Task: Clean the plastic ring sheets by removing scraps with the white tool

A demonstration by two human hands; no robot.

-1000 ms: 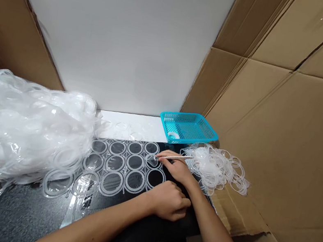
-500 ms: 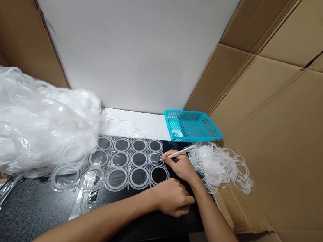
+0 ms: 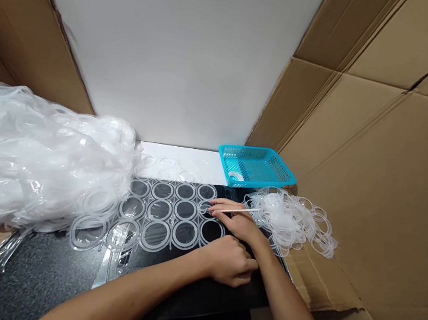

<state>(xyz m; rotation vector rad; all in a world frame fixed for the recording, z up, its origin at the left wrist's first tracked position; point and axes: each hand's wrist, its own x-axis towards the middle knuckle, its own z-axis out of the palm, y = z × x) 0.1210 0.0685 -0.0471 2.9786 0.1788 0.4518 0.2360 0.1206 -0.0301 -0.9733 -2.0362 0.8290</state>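
A sheet of translucent rings (image 3: 155, 235), joined in rows, lies flat on the black tabletop (image 3: 41, 267). My right hand (image 3: 238, 222) is over the sheet's right end, closed on a slim white pen-like tool (image 3: 238, 210). The tool's tip is by a ring in the middle row, and the fingers partly cover that ring. Nearer to me, my left hand (image 3: 231, 262) rests as a fist beside the front-right ring (image 3: 212, 230). Its curled fingers hide whatever may be inside.
A large heap of clear plastic ring sheets (image 3: 30, 166) fills the left side. On the right lies a tangle of thin clear loops (image 3: 290, 220). Behind it stands a turquoise basket (image 3: 253, 183) with a white ring (image 3: 236, 176) inside. Cardboard (image 3: 391, 186) walls the right.
The white tool has tilted lower, and my right hand's fingers have spread a little forward over the ring. My left fist has stayed in place.
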